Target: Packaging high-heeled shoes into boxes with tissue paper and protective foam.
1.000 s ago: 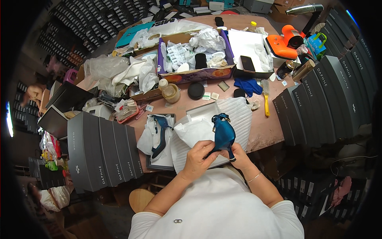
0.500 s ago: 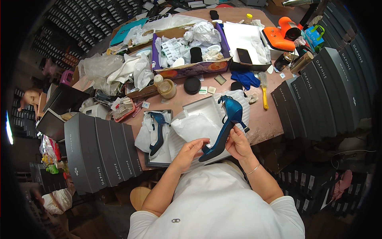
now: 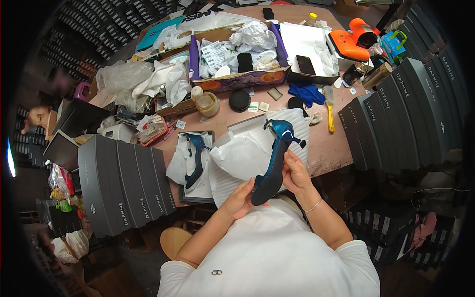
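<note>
Between my hands is a teal-blue high-heeled shoe (image 3: pixel 271 171), tilted so its dark sole faces me, with the heel up and to the right. My left hand (image 3: pixel 238 200) is closed round the toe, some fingers hidden behind it. My right hand (image 3: pixel 295 172) pinches the middle of the shoe by its edge. The matching shoe (image 3: pixel 196 161) lies on white tissue in a grey shoe box part (image 3: pixel 198 200) to the left. Behind the held shoe are white tissue paper (image 3: pixel 242 157) and an open grey-white box (image 3: pixel 242 125).
Stacked dark grey shoe boxes flank me, left (image 3: pixel 118 185) and right (image 3: pixel 391 119). Farther back stand a purple carton (image 3: pixel 237 82) of crumpled paper, a jar (image 3: pixel 208 105), a round black tin (image 3: pixel 240 100), a yellow-handled brush (image 3: pixel 330 111), blue gloves (image 3: pixel 308 94) and a phone (image 3: pixel 305 65).
The held shoe has turned so more of its sole shows, and its heel now points right. My left hand has moved from beside the toe onto it.
</note>
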`<move>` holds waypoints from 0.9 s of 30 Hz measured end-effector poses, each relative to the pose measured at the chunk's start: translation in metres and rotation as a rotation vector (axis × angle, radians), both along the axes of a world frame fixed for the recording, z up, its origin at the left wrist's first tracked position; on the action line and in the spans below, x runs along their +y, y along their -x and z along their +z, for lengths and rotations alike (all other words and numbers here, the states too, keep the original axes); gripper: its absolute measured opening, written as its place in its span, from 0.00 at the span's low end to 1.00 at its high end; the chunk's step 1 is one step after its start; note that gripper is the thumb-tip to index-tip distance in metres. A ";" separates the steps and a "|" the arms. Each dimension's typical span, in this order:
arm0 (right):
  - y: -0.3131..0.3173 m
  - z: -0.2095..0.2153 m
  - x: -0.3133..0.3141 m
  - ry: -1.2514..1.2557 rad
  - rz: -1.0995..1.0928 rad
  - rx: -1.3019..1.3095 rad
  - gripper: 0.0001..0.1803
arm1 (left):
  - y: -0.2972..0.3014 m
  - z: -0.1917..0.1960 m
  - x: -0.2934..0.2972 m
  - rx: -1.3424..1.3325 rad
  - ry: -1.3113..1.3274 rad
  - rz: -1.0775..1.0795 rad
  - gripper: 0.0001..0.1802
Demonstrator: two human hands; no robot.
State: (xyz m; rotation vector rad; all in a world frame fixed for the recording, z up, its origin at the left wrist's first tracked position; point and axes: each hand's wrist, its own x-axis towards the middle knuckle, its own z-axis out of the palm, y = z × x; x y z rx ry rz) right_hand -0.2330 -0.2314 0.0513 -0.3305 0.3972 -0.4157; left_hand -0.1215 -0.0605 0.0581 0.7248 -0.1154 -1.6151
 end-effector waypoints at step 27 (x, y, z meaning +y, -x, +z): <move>-0.029 0.069 0.044 1.629 0.043 0.241 0.09 | 0.008 0.005 -0.003 -0.726 0.011 0.373 0.32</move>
